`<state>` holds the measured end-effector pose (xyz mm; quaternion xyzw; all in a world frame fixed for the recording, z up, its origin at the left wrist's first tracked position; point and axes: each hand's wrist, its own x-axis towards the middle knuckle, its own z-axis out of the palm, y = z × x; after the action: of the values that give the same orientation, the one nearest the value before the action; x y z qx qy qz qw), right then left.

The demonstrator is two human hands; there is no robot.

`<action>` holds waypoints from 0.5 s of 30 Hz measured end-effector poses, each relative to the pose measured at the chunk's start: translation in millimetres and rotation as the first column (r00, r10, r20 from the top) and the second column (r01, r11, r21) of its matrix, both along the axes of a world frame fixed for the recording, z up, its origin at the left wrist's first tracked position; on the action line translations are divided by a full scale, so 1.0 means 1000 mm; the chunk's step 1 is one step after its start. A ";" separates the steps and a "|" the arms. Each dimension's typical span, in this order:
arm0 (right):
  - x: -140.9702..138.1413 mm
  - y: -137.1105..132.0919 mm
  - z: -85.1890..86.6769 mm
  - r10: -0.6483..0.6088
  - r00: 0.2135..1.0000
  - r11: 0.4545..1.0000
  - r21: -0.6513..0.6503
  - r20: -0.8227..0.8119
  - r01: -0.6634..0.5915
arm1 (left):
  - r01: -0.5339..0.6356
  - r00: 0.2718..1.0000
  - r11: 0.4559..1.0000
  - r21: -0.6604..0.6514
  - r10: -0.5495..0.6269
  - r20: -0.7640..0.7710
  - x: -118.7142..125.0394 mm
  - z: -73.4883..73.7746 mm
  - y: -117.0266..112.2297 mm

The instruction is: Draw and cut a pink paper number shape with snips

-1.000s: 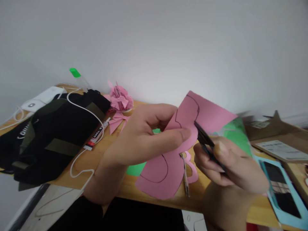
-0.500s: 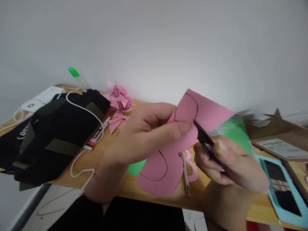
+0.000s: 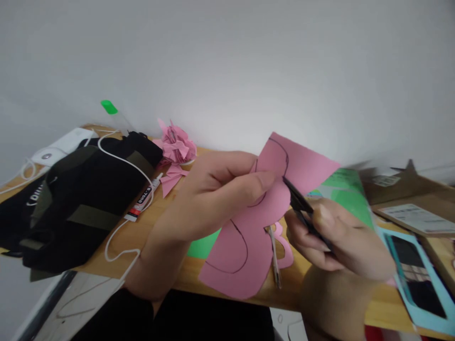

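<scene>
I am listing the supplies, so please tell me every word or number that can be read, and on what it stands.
"B-7000": on the small white glue tube with red end.
White letters on the black fabric bag: unreadable.
White paper label on the brown cardboard box: blurred.

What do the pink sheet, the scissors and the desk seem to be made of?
Pink sheet: paper or thin card, matte; it curves in the left hand and carries a dark drawn line. Scissors: dark blades, probably metal, though blurred; the right hand hides the handles. Desk: light wood or wood-look laminate, smooth; grain too faint to tell.
</scene>
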<state>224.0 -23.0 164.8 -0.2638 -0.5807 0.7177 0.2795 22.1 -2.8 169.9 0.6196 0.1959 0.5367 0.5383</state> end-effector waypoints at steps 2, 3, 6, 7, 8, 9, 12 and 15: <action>0.000 0.000 0.001 0.002 1.000 1.000 -0.009 0.006 -0.002 | -0.004 1.000 1.000 0.014 0.004 0.007 0.000 0.001 0.000; 0.000 0.000 0.001 0.009 1.000 1.000 -0.012 0.002 -0.009 | -0.021 1.000 1.000 0.010 0.021 0.007 0.001 0.001 -0.001; 0.001 0.000 0.001 0.020 1.000 0.999 -0.025 -0.011 -0.021 | -0.039 0.999 0.999 -0.005 0.039 0.005 0.002 0.001 -0.002; 0.001 -0.001 0.001 0.017 1.000 0.999 -0.032 -0.006 -0.017 | -0.039 0.999 0.999 -0.012 0.039 0.009 0.002 0.002 -0.003; 0.001 -0.001 0.001 0.009 1.000 0.999 -0.037 -0.001 -0.009 | -0.034 0.999 0.999 -0.018 0.034 0.012 0.003 0.002 -0.003; 0.001 -0.001 0.001 0.002 1.000 0.999 -0.037 0.003 -0.002 | -0.035 0.999 0.999 -0.025 0.035 0.015 0.003 0.003 -0.004; 0.001 0.000 0.000 0.007 1.000 1.000 0.002 -0.021 -0.007 | -0.061 0.998 0.996 -0.065 0.062 0.011 0.004 0.004 -0.005; 0.000 0.000 -0.001 0.016 0.999 1.000 0.025 -0.045 -0.015 | -0.054 0.999 0.995 -0.086 0.054 -0.005 0.003 0.004 -0.005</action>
<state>224.2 -22.8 164.0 -0.2398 -0.5850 0.7184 0.2901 25.5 -7.4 174.4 0.5909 0.2362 0.5413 0.5495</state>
